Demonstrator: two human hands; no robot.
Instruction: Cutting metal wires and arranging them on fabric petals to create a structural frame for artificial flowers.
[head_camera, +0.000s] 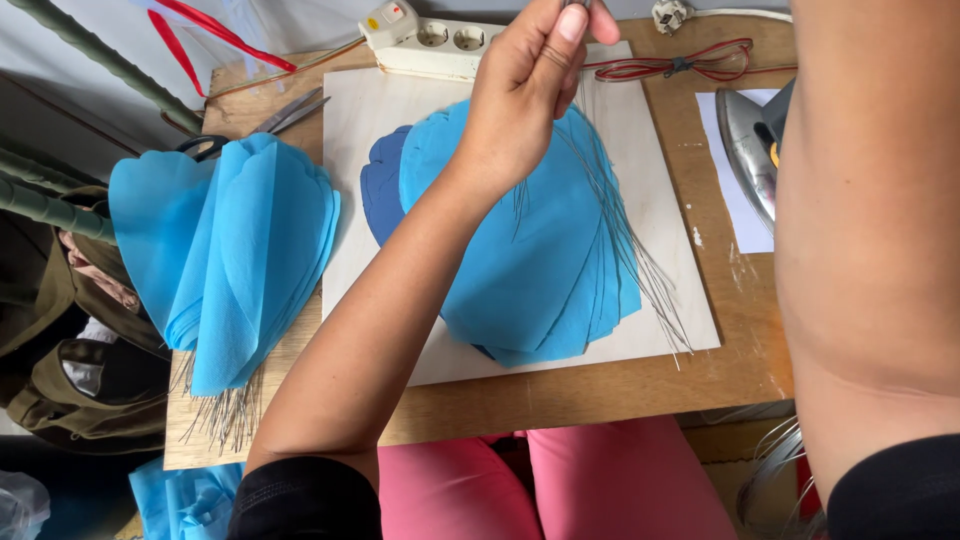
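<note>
Left hand (525, 100) pinches thin wires (610, 200) above blue paper petals (530, 250); springy, hold near tips; right grip unseen

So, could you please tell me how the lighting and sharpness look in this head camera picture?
Head view: soft, even daylight, faint shadows under the blue paper petals; a dull sheen on the iron; the left hand is sharp; the right arm fills the right edge, slightly soft.
</note>
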